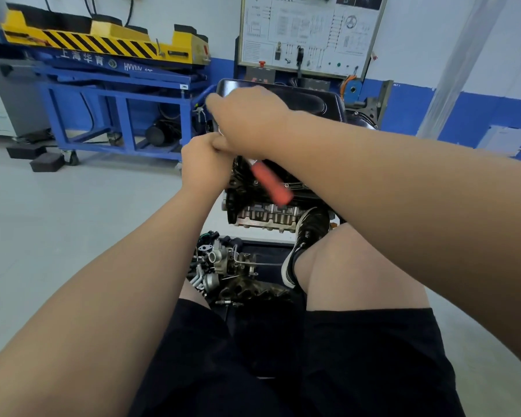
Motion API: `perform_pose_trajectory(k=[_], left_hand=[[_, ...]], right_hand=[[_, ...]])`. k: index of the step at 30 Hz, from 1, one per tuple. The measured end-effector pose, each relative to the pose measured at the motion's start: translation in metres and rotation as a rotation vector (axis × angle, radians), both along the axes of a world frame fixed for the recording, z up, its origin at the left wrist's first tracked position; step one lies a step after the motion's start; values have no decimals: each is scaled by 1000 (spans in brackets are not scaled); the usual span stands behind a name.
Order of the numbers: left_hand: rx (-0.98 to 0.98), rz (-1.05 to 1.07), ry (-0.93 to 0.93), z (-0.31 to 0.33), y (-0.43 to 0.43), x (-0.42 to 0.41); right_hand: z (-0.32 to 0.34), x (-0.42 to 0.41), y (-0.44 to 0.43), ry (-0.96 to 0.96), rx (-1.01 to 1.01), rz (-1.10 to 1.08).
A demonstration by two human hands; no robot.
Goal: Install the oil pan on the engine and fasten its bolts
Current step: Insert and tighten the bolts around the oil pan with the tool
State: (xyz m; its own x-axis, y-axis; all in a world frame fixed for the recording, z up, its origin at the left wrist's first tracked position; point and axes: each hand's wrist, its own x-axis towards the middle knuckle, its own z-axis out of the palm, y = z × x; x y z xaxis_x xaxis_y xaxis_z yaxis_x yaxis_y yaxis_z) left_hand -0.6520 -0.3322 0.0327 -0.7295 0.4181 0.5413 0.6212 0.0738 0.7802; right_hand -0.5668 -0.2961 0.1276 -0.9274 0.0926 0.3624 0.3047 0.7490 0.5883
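Observation:
The black oil pan (307, 99) sits on top of the upside-down engine (265, 200) on its stand. A ratchet with a red handle (271, 183) slants down over the engine's side; the handle is blurred. My right hand (247, 121) is curled over the ratchet's head at the pan's near-left edge. Right below it, my left hand (203, 164) touches the right hand, fingers curled around the tool near its head. The bolt under the hands is hidden.
A blue wheeled trolley (118, 115) carrying a yellow-and-black striped unit (103, 40) stands at the left. A wiring training board (310, 34) hangs behind the engine. Loose engine parts (223, 266) lie on the floor by my legs and right shoe (304, 239).

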Motion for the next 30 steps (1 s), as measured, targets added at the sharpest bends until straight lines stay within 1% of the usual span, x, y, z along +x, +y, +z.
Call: perform_pose_trajectory(k=[2,4,5,7,9,10,11,12,14,15,16,18,20,21,23,24,25,28,29,30], left_hand=[[-10,-167,-8,1,-6,-8],[-52,-275,-5,8,-12,-13],[-66,-264,11,11,-12,-14],[-58,-156,36,15,-8,-12],[-35,-50,35,13,-3,-7],[-25,-37,34,10,-1,-6],[-11,-50,27,7,-1,-6],[-1,-86,17,4,-2,-9],[14,-223,-24,4,-6,-13],[19,-297,-51,5,-8,-15],[24,-339,-74,7,-9,-16],[24,-303,-66,9,-7,-15],[4,-162,19,10,-2,-9],[9,-94,31,10,1,-5],[70,-18,-15,10,4,0],[89,-14,-30,9,3,-1],[92,-60,-38,7,1,-5],[71,-331,-81,6,-9,-12],[47,-339,-82,7,-9,-12],[15,-296,-50,8,-6,-11]], right_hand=[[7,1,5,-112,144,138],[14,3,8,-104,137,169],[15,2,7,-74,114,136],[8,0,6,15,42,11],[3,-1,6,112,-102,-107],[2,0,5,137,-152,-134],[1,1,6,132,-143,-128],[2,1,6,98,-92,-84],[6,1,6,-48,46,40],[10,1,8,-93,92,81],[13,2,10,-90,101,92],[15,4,12,-30,81,47],[6,4,9,34,104,-46],[1,3,8,75,65,-75],[-4,1,5,109,18,-101],[-2,1,4,92,16,-88],[1,0,5,45,66,-48],[15,6,11,-105,170,105],[19,6,13,-128,190,120],[19,8,13,-141,196,116]])
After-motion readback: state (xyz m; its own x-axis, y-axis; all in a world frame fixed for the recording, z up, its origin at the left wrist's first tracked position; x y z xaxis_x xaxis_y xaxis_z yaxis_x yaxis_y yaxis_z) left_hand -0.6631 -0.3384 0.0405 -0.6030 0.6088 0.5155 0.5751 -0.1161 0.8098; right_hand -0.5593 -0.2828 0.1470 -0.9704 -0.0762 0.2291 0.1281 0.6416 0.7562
